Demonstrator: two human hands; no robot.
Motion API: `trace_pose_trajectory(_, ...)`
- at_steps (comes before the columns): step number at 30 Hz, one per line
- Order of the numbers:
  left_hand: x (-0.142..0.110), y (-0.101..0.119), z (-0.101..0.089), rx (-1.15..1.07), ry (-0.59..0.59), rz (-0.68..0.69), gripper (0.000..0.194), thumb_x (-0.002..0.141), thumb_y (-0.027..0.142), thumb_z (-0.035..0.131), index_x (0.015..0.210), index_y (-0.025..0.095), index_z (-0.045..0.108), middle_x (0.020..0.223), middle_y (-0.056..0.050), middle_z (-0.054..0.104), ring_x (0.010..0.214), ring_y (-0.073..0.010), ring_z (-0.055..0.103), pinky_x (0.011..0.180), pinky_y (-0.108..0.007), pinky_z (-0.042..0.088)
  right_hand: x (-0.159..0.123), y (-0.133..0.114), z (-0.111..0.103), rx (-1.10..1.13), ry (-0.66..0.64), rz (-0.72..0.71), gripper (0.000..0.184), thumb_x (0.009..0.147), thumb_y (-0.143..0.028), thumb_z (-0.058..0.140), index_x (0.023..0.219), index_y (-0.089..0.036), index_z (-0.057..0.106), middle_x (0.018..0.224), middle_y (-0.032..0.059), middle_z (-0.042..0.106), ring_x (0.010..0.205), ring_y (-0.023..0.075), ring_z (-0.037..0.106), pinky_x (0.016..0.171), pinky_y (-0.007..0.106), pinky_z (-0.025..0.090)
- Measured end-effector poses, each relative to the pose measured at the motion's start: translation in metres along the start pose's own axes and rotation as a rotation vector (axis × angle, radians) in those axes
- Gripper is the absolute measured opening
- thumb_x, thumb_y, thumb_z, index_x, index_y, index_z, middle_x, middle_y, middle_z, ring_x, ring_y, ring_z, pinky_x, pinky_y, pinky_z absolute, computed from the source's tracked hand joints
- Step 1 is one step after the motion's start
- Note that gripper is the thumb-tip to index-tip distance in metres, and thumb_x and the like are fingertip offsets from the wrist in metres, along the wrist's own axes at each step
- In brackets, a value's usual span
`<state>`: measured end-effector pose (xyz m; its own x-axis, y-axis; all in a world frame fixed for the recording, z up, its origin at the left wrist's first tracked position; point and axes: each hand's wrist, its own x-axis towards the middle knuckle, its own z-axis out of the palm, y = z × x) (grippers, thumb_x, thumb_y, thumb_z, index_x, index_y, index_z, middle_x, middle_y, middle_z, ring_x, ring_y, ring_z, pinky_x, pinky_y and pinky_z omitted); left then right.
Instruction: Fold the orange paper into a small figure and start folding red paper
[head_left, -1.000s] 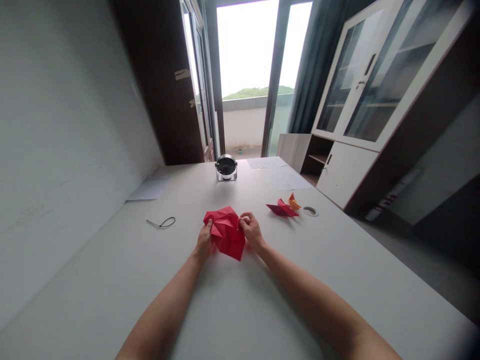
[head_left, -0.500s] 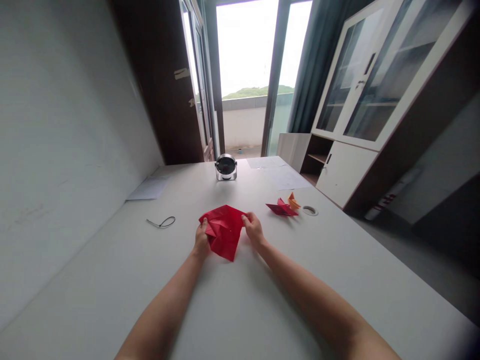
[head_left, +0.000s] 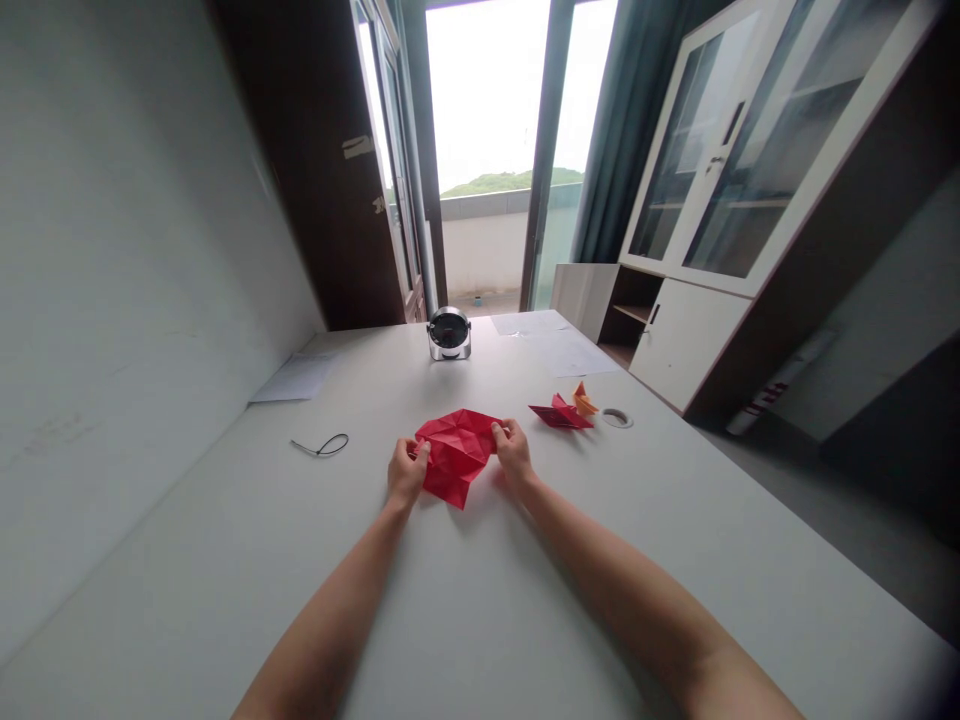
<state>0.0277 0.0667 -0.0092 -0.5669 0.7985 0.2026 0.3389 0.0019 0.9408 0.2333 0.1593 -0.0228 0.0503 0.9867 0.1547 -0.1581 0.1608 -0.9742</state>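
Observation:
A creased sheet of red paper (head_left: 459, 450) is stretched between my two hands above the white table (head_left: 480, 600). My left hand (head_left: 407, 472) pinches its left edge, thumb on top. At the opposite corner, my right hand (head_left: 513, 448) grips the paper between thumb and fingers. Fold lines cross the sheet, and its near corner points down toward me. To the right of my right hand lies a folded red paper figure (head_left: 560, 413), with a folded orange paper figure (head_left: 583, 400) touching or just behind it; I cannot tell which.
A black cable tie loop (head_left: 322, 446) lies on the left. Toward the far edge stands a round silver-and-black device (head_left: 449, 334). White papers rest at the back right (head_left: 574, 354) and by the left wall (head_left: 295, 378). A round cable hole (head_left: 617, 418) is set near the table's right edge.
The red paper has been pulled flatter and tilted, its near corner now higher. My left hand has shifted its hold slightly, with more fingers curled; my right hand stays at its corner.

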Motion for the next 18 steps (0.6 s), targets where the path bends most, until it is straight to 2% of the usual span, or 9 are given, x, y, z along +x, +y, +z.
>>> trace_pose_trajectory(3, -0.004, 0.001, 0.003, 0.044, -0.076, 0.055, 0.027, 0.083, 0.040, 0.066, 0.103, 0.023, 0.060, 0.087, -0.001, 0.068, 0.073, -0.0154, 0.063, 0.068, -0.025, 0.046, 0.002, 0.002, -0.001, -0.007, -0.014, 0.000, 0.040, 0.081, -0.060, 0.061, 0.086, -0.021, 0.051, 0.069, 0.0003, 0.064, 0.056, 0.0150, 0.057, 0.050, 0.025, 0.046)
trace_pose_trajectory(5, -0.001, 0.000, 0.002, 0.042, -0.074, 0.056, 0.027, 0.086, 0.037, 0.060, 0.109, 0.023, 0.060, 0.087, -0.001, 0.068, 0.071, -0.0144, 0.063, 0.067, -0.024, 0.047, 0.004, 0.003, -0.003, -0.033, -0.010, -0.006, 0.040, 0.081, -0.060, 0.060, 0.085, -0.021, 0.052, 0.069, 0.0009, 0.064, 0.056, 0.0159, 0.058, 0.050, 0.026, 0.046)
trace_pose_trajectory(7, 0.007, -0.003, -0.004, 0.067, -0.010, 0.042, 0.023, 0.087, 0.032, 0.056, 0.107, 0.023, 0.061, 0.085, -0.001, 0.068, 0.072, -0.0148, 0.063, 0.068, -0.025, 0.047, 0.006, 0.003, -0.006, -0.099, 0.032, -0.017, 0.038, 0.081, -0.060, 0.059, 0.083, -0.022, 0.053, 0.068, 0.0011, 0.064, 0.055, 0.0164, 0.057, 0.050, 0.026, 0.046)
trace_pose_trajectory(10, 0.022, -0.011, -0.018, 0.163, 0.150, -0.011, 0.019, 0.085, 0.021, 0.049, 0.098, 0.023, 0.064, 0.082, -0.002, 0.068, 0.072, -0.0162, 0.062, 0.070, -0.027, 0.046, 0.011, 0.002, -0.012, -0.236, 0.093, -0.025, 0.035, 0.082, -0.058, 0.057, 0.081, -0.023, 0.053, 0.066, 0.0008, 0.063, 0.055, 0.0169, 0.058, 0.050, 0.027, 0.046)
trace_pose_trajectory(13, 0.032, -0.015, -0.031, 0.295, 0.203, -0.034, 0.019, 0.084, 0.018, 0.047, 0.091, 0.021, 0.065, 0.081, -0.004, 0.065, 0.071, -0.0188, 0.060, 0.073, -0.031, 0.047, 0.013, 0.001, -0.017, -0.348, 0.110, -0.066, 0.031, 0.085, -0.054, 0.053, 0.081, -0.023, 0.054, 0.070, 0.0011, 0.065, 0.062, 0.0180, 0.061, 0.056, 0.027, 0.047)
trace_pose_trajectory(15, 0.031, -0.011, -0.034, 0.386, 0.239, 0.032, 0.021, 0.082, 0.015, 0.048, 0.093, 0.020, 0.065, 0.092, -0.007, 0.064, 0.078, -0.0207, 0.060, 0.079, -0.035, 0.047, 0.013, 0.000, -0.017, -0.402, 0.096, -0.084, 0.029, 0.086, -0.051, 0.051, 0.081, -0.023, 0.055, 0.072, 0.0009, 0.066, 0.064, 0.0179, 0.062, 0.060, 0.027, 0.047)
trace_pose_trajectory(18, 0.016, 0.009, -0.031, 0.547, 0.280, 0.296, 0.026, 0.085, 0.016, 0.049, 0.106, 0.020, 0.064, 0.109, -0.012, 0.063, 0.103, -0.0273, 0.058, 0.094, -0.042, 0.044, 0.011, 0.000, -0.016, -0.474, 0.022, -0.085, 0.026, 0.086, -0.048, 0.050, 0.080, -0.023, 0.055, 0.069, -0.0004, 0.067, 0.064, 0.0175, 0.062, 0.063, 0.027, 0.046)
